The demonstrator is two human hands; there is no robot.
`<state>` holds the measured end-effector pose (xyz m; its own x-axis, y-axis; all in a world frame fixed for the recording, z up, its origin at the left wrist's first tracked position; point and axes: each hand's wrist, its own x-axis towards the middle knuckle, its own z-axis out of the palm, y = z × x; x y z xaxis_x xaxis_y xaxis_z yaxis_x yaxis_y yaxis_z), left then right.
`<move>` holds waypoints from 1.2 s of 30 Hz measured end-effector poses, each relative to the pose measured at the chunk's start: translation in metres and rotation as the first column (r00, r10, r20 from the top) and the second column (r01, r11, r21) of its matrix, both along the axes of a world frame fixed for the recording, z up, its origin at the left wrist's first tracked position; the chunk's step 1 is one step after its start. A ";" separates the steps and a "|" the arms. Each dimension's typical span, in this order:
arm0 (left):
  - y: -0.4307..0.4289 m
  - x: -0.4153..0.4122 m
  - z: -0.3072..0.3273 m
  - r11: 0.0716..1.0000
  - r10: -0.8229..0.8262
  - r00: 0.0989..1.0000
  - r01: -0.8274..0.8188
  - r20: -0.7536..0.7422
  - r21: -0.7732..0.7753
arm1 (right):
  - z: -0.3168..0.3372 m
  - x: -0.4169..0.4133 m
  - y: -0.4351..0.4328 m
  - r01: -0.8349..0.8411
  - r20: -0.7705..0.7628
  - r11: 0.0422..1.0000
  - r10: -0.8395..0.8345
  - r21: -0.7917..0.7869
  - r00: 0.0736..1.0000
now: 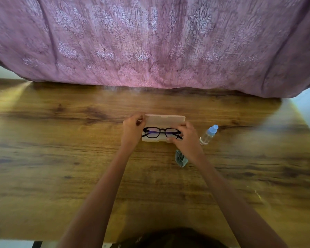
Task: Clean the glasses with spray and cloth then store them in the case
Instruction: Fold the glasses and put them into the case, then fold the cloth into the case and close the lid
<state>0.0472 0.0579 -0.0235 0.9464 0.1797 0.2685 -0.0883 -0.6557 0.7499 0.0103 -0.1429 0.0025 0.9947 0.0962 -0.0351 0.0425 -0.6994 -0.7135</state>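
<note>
Black-framed glasses (160,132) lie folded inside an open beige case (166,119) at the middle of the wooden table. My left hand (132,131) grips the case's left end, fingers on the raised lid's corner. My right hand (186,138) pinches the right end of the glasses, thumb on the case's front edge. A clear spray bottle (208,135) with a blue cap lies tilted to the right of the case. A crumpled grey-green cloth (181,158) rests on the table just under my right wrist.
The wooden table (79,158) stretches wide on both sides. A purple patterned curtain (150,42) hangs along its far edge. The table's right edge (301,119) runs diagonally at the right.
</note>
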 end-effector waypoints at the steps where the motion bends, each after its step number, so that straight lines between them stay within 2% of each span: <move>1: 0.000 0.000 0.000 1.000 0.005 1.000 -0.005 -0.008 0.007 | 0.001 0.001 0.001 0.003 -0.003 1.000 -0.003 -0.002 1.000; 8: 0.000 0.002 0.001 1.000 0.019 0.996 -0.017 -0.084 0.025 | 0.004 0.004 -0.005 0.019 0.001 1.000 -0.019 0.012 1.000; 12: -0.001 0.001 0.001 1.000 0.007 0.990 -0.006 -0.141 0.002 | 0.002 -0.007 -0.020 -0.012 -0.018 0.993 0.010 -0.115 1.000; 16: -0.003 0.002 0.002 0.999 0.025 0.978 -0.030 -0.206 -0.026 | 0.002 -0.019 -0.036 -0.092 -0.134 0.972 0.064 -0.215 0.989; 21: -0.004 0.002 0.002 1.000 0.018 0.971 -0.020 -0.238 -0.005 | 0.000 -0.026 -0.044 -0.141 -0.286 0.979 0.094 -0.149 0.954; 24: -0.004 -0.001 0.006 0.996 0.062 0.972 -0.073 -0.225 -0.044 | 0.001 -0.025 -0.044 -0.118 -0.262 0.987 0.086 -0.108 0.961; 27: -0.008 -0.011 0.012 0.993 0.077 0.989 -0.087 -0.125 -0.077 | 0.010 -0.023 -0.043 -0.106 -0.239 0.993 0.091 -0.046 0.967; 29: -0.015 -0.022 0.019 0.995 -0.033 0.998 0.028 -0.056 -0.096 | 0.017 -0.023 -0.043 -0.110 -0.213 0.994 0.113 0.024 0.971; 31: -0.023 -0.035 0.026 0.967 -0.235 0.972 0.232 -0.011 -0.108 | 0.025 -0.023 -0.042 -0.077 -0.193 0.987 0.104 0.141 0.976; 34: -0.034 -0.048 0.028 0.842 -0.522 0.853 0.515 -0.006 -0.162 | 0.036 -0.021 -0.040 -0.044 -0.204 0.949 0.112 0.311 0.973; 36: -0.039 -0.052 0.027 0.793 -0.590 0.805 0.562 -0.067 -0.233 | 0.041 -0.019 -0.038 -0.046 -0.206 0.913 0.140 0.405 0.968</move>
